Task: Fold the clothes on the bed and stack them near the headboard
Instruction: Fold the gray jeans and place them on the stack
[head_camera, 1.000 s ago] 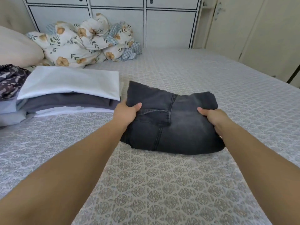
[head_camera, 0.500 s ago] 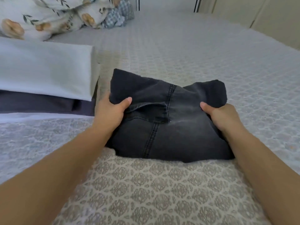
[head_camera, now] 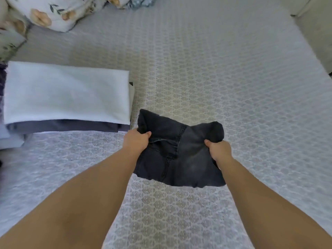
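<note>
Head view, looking down along both forearms: the bed [head_camera: 233,78], covered in a grey patterned spread, fills nearly the whole frame, with a broad bare stretch beyond and to the right of the hands; its right edge runs diagonally down from the upper right corner. At the left lies the stack of folded clothes [head_camera: 66,97], a white piece on top of a dark grey layer, its near right corner just beside the left hand. Floral pillows [head_camera: 53,11] sit at the upper left, well apart from the hands. The folded black denim garment [head_camera: 186,159] lies centre frame, just right of the stack, its long axis running left to right and its seam pointing away from the person. The left hand [head_camera: 136,141] grips its left edge, thumb on top; the right hand [head_camera: 218,150] grips its right edge, thumb likewise on top.
</note>
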